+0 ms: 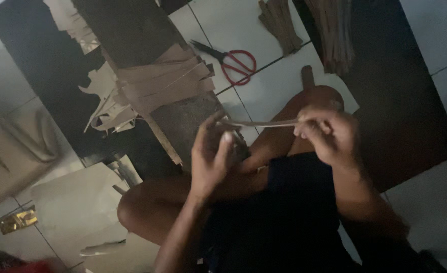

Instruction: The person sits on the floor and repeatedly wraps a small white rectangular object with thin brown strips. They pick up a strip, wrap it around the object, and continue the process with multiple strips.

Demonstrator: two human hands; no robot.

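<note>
Head view. The person sits on a tiled floor with knees drawn up. The left hand and the right hand are raised over the lap, and a thin pale strip is stretched between them.

Grip state: the right hand is closed, its fingertips pinching the strip's right end. The left hand is curled around the strip's left end, thumb up; its hold looks closed on the strip, though blur hides the exact finger contact.

Position of the strip: it runs nearly level from one grip to the other, above the raised knee, clear of the floor.

Surroundings: a stack of cut tan strips lies on a dark board to the upper left, red-handled scissors rest on the tiles beyond it, and brown bundles lie at the top right (detail is poor in the dim light).

Risk, as judged: the strip looks taut and narrow. Pulling the hands further apart could snap or tear it, and a loose pinch could let an end slip free.
</note>
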